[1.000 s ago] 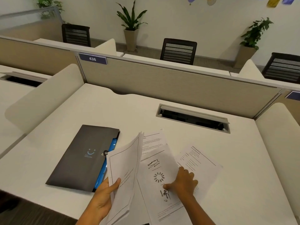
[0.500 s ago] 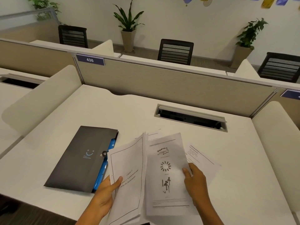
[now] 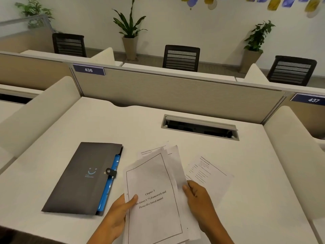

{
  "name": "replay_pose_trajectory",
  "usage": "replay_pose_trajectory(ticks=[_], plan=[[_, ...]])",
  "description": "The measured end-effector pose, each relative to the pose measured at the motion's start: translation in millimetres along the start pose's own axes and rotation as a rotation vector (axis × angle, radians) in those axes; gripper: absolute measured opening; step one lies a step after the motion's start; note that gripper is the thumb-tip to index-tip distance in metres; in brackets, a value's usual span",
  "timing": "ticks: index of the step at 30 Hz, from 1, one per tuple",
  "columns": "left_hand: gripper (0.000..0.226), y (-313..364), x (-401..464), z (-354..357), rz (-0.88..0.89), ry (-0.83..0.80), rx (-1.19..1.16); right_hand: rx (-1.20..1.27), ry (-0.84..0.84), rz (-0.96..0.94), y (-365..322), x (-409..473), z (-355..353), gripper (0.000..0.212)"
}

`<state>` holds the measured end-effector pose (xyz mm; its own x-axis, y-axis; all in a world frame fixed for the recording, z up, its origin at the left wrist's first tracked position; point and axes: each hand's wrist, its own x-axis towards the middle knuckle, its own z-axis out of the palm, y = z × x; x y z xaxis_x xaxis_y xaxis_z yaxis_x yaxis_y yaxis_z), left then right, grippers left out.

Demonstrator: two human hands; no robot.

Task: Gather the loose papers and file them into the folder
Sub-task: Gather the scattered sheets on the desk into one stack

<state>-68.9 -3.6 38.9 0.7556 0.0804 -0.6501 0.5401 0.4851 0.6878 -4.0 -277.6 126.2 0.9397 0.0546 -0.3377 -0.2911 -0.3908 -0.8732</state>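
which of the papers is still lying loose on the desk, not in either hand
The sheet of printed text lying flat right of the stack. The Chapter 3 page and those behind it are gripped by the left hand and right hand.

On my view the desk (image 3: 175, 120) was open behind the papers, up to the cable slot (image 3: 199, 128) and the partition (image 3: 175, 92) that closed the far side. The folder (image 3: 82, 176) lay flat at the left, just beside the stack of papers (image 3: 153, 196), with only a narrow strip of desk between them. One loose sheet (image 3: 209, 171) lay at the right, near the right hand (image 3: 198, 199). Curved side panels (image 3: 35, 110) walled both sides. The front left corner before the folder was free, and so was the wide area right of the loose sheet
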Motion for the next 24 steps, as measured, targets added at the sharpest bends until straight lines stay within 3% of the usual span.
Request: replay_pose_trajectory(ticks=[6, 12, 15, 17, 20, 22, 24], plan=[[0.045, -0.5, -2.4, 7.2, -0.021, 0.017, -0.042, 0.024, -0.123, 0.037, -1.3, -4.8, 17.2, 0.036], [0.045, -9.8, -3.5, -6.5, -0.064, 0.038, -0.053, 0.059, -0.289, 0.071, -5.3, -4.5, 21.3, 0.032], [0.047, -16.2, -3.2, -13.4, -0.053, 0.066, -0.021, 0.079, -0.394, 0.13, -1.9, 7.2, 16.7, 0.044], [0.046, -19.4, -2.1, -16.8, -0.038, 0.11, -0.022, 0.085, -0.29, 0.127, 7.1, 22.5, 7.4, 0.041], [0.042, -20.5, -0.3, -23.7, -0.014, 0.18, -0.05, -0.267, 0.073, -0.02, 35.6, 57.0, -22.9, 0.033], [0.043, -18.7, -0.5, -28.3, 0.005, 0.209, -0.082, -0.531, 0.174, -0.02, 56.8, 79.8, -49.5, 0.066], [0.047, -16.4, -1.5, -32.5, 0.022, 0.231, -0.118, -0.748, 0.215, 0.102, 78.2, 97.6, -74.5, 0.097]])
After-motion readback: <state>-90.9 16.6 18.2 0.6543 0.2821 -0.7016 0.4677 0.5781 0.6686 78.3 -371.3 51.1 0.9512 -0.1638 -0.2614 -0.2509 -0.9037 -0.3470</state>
